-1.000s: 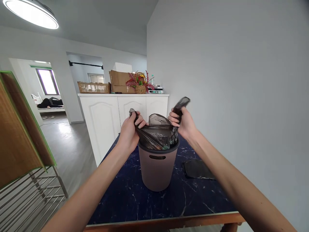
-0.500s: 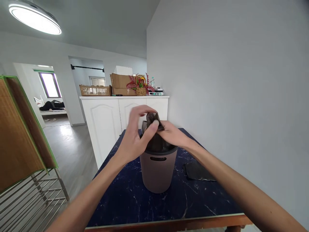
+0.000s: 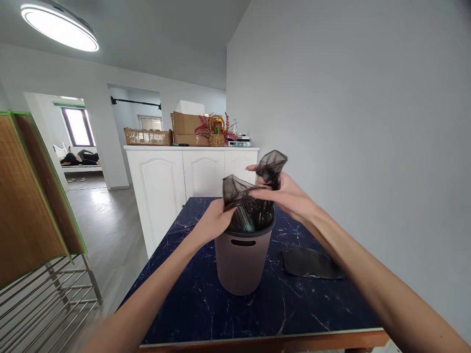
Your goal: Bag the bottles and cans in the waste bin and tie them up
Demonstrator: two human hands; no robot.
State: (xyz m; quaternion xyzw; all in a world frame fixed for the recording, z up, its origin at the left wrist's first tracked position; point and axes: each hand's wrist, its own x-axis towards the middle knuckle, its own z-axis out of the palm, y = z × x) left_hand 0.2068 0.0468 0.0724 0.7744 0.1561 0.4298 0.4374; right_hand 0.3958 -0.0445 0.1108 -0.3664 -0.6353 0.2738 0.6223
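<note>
A pale, plain wall (image 3: pixel 349 122) rose past the right edge of the dark blue, white-veined tabletop (image 3: pixel 176 309). Beyond the far edge stood a white cabinet (image 3: pixel 158 189) with arched door panels, cartons (image 3: pixel 149 138) and a flower basket (image 3: pixel 216 140) on top. Off the left edge, the grey floor (image 3: pixel 110 220) caught a bright patch of light; a metal rack (image 3: pixel 91 282) stood out from the near left corner. Farther back, a bedroom (image 3: pixel 88 184) showed a white bed (image 3: pixel 83 168) beneath a bright, dark-framed window (image 3: pixel 78 126). A lit lamp (image 3: pixel 61 29) hung from the ceiling (image 3: pixel 154 34).
</note>
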